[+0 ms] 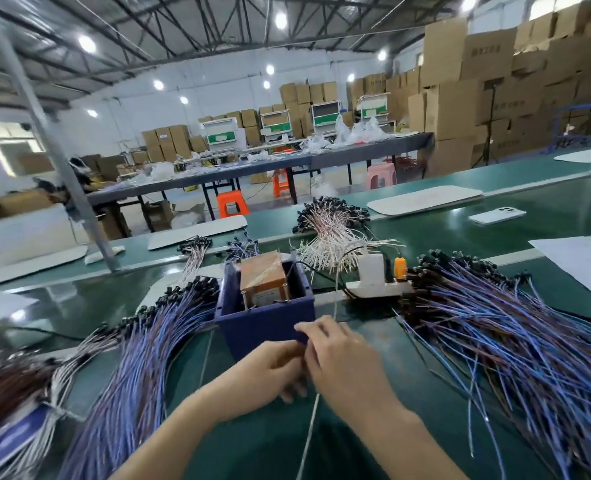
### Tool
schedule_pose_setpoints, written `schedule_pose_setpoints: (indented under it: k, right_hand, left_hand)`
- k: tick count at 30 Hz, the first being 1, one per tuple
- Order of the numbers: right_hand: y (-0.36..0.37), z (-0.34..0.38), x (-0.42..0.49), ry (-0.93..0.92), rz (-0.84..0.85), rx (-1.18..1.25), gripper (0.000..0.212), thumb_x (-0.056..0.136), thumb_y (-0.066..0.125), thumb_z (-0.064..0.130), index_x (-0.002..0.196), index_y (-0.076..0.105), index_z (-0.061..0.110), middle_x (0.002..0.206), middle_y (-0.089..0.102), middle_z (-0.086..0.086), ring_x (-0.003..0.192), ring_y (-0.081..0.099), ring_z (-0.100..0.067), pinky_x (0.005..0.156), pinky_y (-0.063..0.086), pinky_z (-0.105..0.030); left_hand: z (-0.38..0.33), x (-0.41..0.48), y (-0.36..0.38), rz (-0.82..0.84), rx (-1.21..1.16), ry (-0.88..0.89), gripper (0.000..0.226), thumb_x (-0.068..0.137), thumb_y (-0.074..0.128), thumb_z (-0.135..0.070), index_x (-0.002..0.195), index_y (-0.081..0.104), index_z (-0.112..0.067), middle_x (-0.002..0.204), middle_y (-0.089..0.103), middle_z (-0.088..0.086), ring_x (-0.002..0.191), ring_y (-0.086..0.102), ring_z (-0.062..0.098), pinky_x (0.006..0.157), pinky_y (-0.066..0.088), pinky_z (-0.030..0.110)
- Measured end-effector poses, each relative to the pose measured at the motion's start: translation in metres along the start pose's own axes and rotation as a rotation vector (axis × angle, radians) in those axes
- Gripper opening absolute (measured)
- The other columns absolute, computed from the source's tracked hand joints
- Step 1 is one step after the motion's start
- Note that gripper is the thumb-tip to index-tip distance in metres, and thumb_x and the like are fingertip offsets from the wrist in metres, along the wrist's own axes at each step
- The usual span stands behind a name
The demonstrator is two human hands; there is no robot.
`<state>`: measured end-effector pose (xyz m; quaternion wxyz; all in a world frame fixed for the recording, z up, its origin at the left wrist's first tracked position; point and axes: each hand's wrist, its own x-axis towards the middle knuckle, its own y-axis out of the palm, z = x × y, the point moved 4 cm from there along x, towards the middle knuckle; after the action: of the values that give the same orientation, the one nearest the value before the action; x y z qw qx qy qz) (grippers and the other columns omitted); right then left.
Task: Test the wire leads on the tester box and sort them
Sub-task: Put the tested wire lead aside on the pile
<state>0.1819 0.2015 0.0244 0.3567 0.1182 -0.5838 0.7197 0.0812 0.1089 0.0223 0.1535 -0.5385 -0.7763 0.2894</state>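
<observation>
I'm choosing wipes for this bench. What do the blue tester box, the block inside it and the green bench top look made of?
Blue tester box: probably moulded plastic, matte, uniform colour, thick walls. Block: brown card or paper under glossy clear tape, seemingly. Green bench top: vinyl or rubber, glossy, mirrors ceiling lights.

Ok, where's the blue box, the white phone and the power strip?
blue box [257,329]: head view, on its front wall.
white phone [496,215]: head view, on the middle of its back.
power strip [378,289]: head view, on its long white base.
</observation>
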Motion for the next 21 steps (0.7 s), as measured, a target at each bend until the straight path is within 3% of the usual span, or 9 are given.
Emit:
schedule_pose_setpoints:
  k: [2,5,7,10,12,14,18,21]
  right_hand:
    - [0.023,0.020,-0.002,-0.045,0.025,0.059,0.023,0.088,0.071,0.024,0.110,0.072,0.028,0.094,0.069,0.008,0.079,0.068,-0.015,0.066,0.056,-0.031]
    - [0.050,0.032,-0.006,-0.092,0.055,0.128,0.021,0.088,0.072,0.022,0.108,0.073,0.029,0.092,0.069,0.010,0.076,0.067,-0.012,0.066,0.055,-0.028]
    - [0.067,0.031,-0.009,-0.105,0.141,0.165,0.024,0.097,0.060,0.023,0.118,0.069,0.030,0.101,0.068,0.012,0.085,0.066,-0.011,0.071,0.051,-0.026]
    - [0.088,0.017,-0.013,-0.076,0.271,0.301,0.031,0.106,0.042,0.028,0.131,0.060,0.034,0.121,0.064,0.017,0.108,0.055,-0.006,0.089,0.043,-0.020]
    - [0.093,0.011,-0.012,-0.028,0.300,0.359,0.030,0.106,0.043,0.027,0.128,0.061,0.035,0.122,0.064,0.020,0.111,0.054,-0.003,0.093,0.043,-0.019]
    - [0.094,0.011,-0.011,-0.012,0.308,0.368,0.029,0.106,0.044,0.027,0.126,0.062,0.035,0.120,0.064,0.022,0.112,0.053,-0.001,0.093,0.042,-0.017]
    - [0.096,0.010,-0.010,0.020,0.302,0.409,0.027,0.105,0.046,0.027,0.124,0.063,0.036,0.114,0.064,0.024,0.109,0.053,0.001,0.091,0.043,-0.016]
    - [0.097,0.009,-0.011,0.038,0.299,0.437,0.026,0.104,0.048,0.026,0.122,0.064,0.036,0.106,0.062,0.026,0.104,0.054,0.000,0.087,0.044,-0.015]
  left_hand:
    - [0.021,-0.019,-0.015,-0.060,0.079,-0.029,0.024,0.104,0.043,-0.009,0.107,0.066,-0.010,0.092,0.071,-0.001,0.081,0.071,0.016,0.069,0.059,0.035]
    - [0.052,-0.044,-0.048,-0.232,0.176,-0.051,0.021,0.105,0.049,-0.018,0.106,0.069,-0.026,0.086,0.071,-0.012,0.070,0.067,0.006,0.061,0.051,0.021]
    - [0.075,-0.058,-0.075,-0.378,0.246,-0.091,0.021,0.104,0.051,-0.021,0.104,0.069,-0.031,0.074,0.070,-0.012,0.059,0.060,0.002,0.056,0.046,0.018]
    - [0.109,-0.076,-0.121,-0.620,0.318,-0.209,0.021,0.103,0.052,-0.017,0.101,0.070,-0.025,0.063,0.066,-0.004,0.049,0.050,0.007,0.048,0.041,0.025]
    - [0.130,-0.086,-0.150,-0.756,0.327,-0.322,0.021,0.104,0.049,-0.016,0.104,0.070,-0.020,0.067,0.067,-0.001,0.046,0.047,0.009,0.043,0.037,0.023]
    - [0.148,-0.093,-0.174,-0.858,0.392,-0.439,0.023,0.104,0.046,-0.016,0.108,0.069,-0.013,0.079,0.069,0.004,0.053,0.053,0.014,0.048,0.039,0.027]
    - [0.175,-0.085,-0.193,-0.864,0.440,-0.601,0.024,0.103,0.047,-0.016,0.101,0.067,-0.004,0.097,0.069,0.017,0.077,0.056,0.027,0.071,0.040,0.033]
    - [0.188,-0.070,-0.193,-0.826,0.394,-0.667,0.021,0.104,0.050,-0.023,0.099,0.066,-0.009,0.082,0.067,0.008,0.067,0.055,0.022,0.068,0.039,0.031]
